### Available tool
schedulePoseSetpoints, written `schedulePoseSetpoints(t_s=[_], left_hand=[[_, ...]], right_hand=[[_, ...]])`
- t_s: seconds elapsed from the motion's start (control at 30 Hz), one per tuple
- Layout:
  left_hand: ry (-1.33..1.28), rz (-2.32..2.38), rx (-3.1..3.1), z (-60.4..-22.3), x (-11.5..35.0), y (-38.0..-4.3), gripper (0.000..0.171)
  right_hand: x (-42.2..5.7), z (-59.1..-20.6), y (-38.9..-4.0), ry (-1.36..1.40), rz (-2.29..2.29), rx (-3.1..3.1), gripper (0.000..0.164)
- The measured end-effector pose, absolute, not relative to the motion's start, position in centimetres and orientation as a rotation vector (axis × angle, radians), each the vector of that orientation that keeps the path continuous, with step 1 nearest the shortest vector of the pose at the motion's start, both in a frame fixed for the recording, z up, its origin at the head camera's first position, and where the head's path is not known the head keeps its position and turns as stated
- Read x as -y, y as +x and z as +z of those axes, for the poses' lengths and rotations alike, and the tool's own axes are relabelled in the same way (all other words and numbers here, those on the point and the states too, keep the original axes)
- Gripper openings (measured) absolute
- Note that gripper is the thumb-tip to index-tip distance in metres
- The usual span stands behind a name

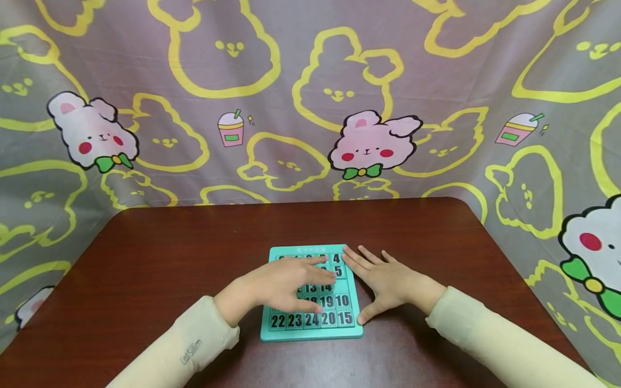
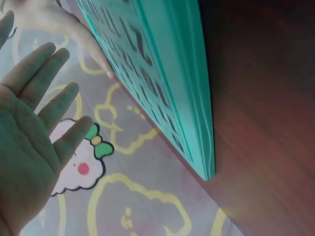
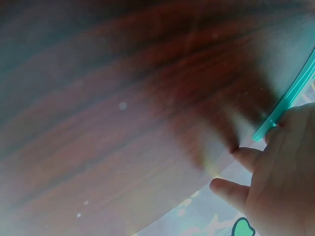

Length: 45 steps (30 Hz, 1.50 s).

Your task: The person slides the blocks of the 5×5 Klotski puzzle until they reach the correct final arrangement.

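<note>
Cream sleeves (image 1: pixel 167 350) frame the number board (image 1: pixel 328 310); your left hand (image 1: pixel 286 282) spreads empty over it, your right hand (image 1: pixel 392 281), splayed, gripping nothing, likely steadies its edge.

The right hand (image 3: pixel 285 172) touches the green board (image 3: pixel 289 100). Under the board is brown worktop (image 3: pixel 123 137); beyond it, cloth (image 3: pixel 204 214).

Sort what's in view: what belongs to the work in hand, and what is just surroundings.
Part of the work:
- teal sliding number puzzle
- left hand, over its numbered tiles
- right hand, at the puzzle's right edge

Just surroundings:
- dark reddish-brown table, under the puzzle
- cartoon-print cloth backdrop, behind the table
</note>
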State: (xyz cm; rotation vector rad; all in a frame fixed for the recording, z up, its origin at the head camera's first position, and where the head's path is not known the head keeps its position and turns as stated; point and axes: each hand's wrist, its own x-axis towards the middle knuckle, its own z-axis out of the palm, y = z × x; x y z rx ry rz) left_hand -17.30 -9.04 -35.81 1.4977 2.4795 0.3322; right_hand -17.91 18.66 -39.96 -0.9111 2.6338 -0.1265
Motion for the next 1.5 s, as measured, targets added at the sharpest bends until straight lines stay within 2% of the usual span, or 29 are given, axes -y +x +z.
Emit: schedulePoseSetpoints(t_s=[0.53,1.5], left_hand=[[1.594,0.244,-2.400,-37.3,7.5,-15.7,0.053],[1.351,0.238,-2.419,-37.4,7.4,-18.0,0.055]], right_hand=[[-18.6,-40.1,-17.9,-0.911,-0.127,-2.628,0.135],[-18.7,-39.8,-18.1,-0.888,-0.157,-2.603,0.135]])
